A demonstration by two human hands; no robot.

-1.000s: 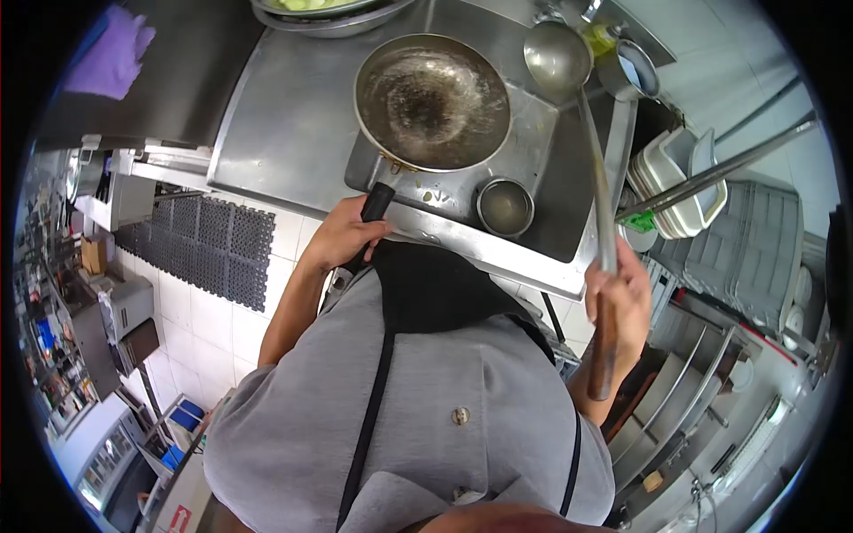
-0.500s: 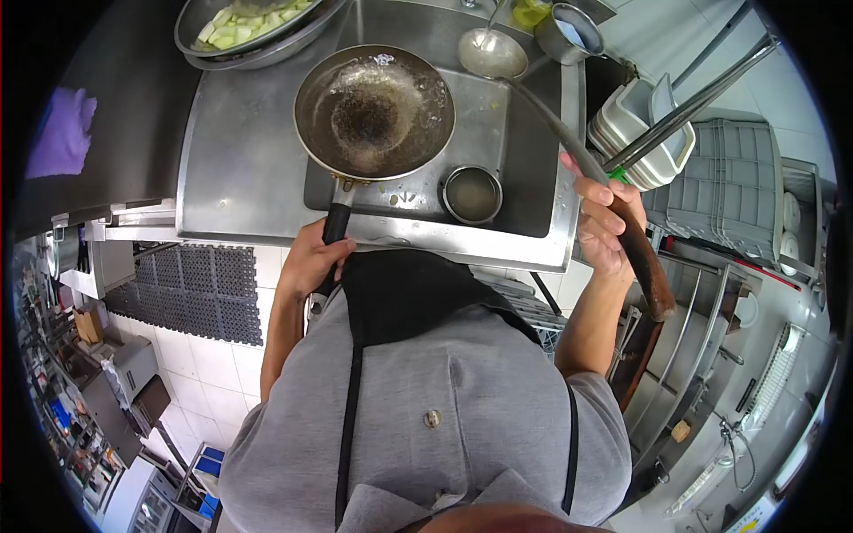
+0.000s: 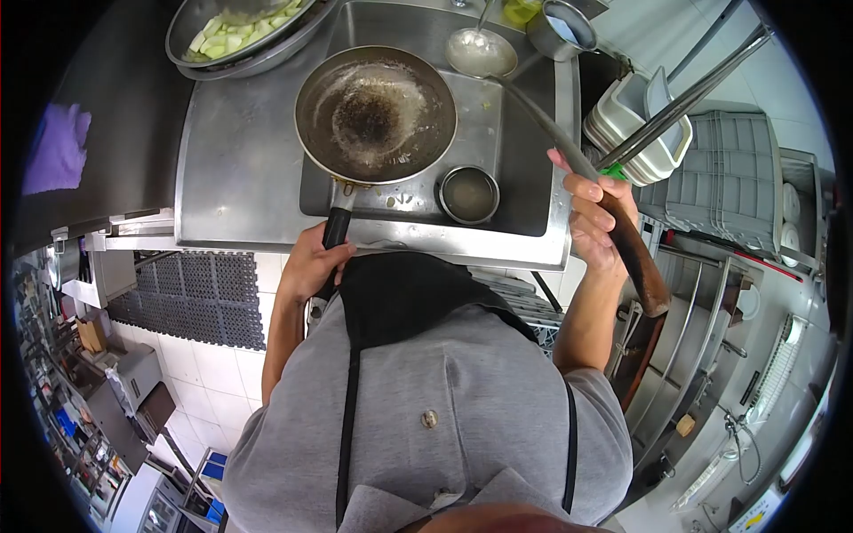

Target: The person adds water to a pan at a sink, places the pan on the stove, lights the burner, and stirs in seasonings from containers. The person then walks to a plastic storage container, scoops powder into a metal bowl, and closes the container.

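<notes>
My left hand [image 3: 313, 262] is closed around the black handle of a frying pan [image 3: 377, 115]. The pan is held over the sink, its inside darkly stained and wet-looking in the middle. My right hand [image 3: 600, 218] grips the wooden handle of a long ladle [image 3: 555, 133], whose metal bowl is at the far side of the sink. A thin shiny streak comes down into that bowl; I cannot tell if it is water or metal. A small round metal container [image 3: 468, 195] holding cloudy liquid sits in the sink, right of the pan handle.
Cut pale green vegetables fill a metal bowl [image 3: 238, 31] at the upper left. A metal pot [image 3: 562, 31] stands at the sink's far right corner. White plastic containers [image 3: 635, 124], a metal rod [image 3: 693, 102] and a grey crate [image 3: 715, 178] are on the right. A purple cloth [image 3: 58, 147] lies left.
Bright wet glints in the pan have mostly gone. The ladle bowl and the things around it sit slightly further left in view. Both hands keep their grips.
</notes>
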